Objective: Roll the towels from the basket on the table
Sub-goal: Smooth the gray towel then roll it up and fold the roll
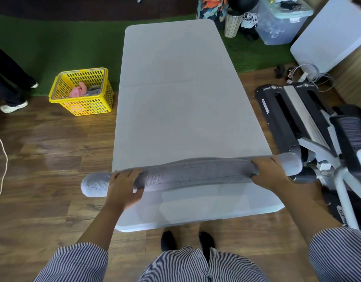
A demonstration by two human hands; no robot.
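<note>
Both hands, left hand (pixel 124 185) and right hand (pixel 270 171), fingers curled gripping rolled grey towel (pixel 195 173), lower frame; treadmill (pixel 281 119) lettering illegible

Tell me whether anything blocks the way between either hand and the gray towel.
Nothing does. The left hand and the right hand already grip the rolled gray towel near its two ends, across the near part of the white table.

Long grey plastic folding table (pixel 181 94), centre seam crosswise. Rolled grey terry towel (pixel 195 174) lies across its 6 o'clock end, both ends overhanging the sides. Brown wood-plank floor (pixel 43 149) carries yellow perforated plastic basket (pixel 82 92) at 9 o'clock of table.
</note>
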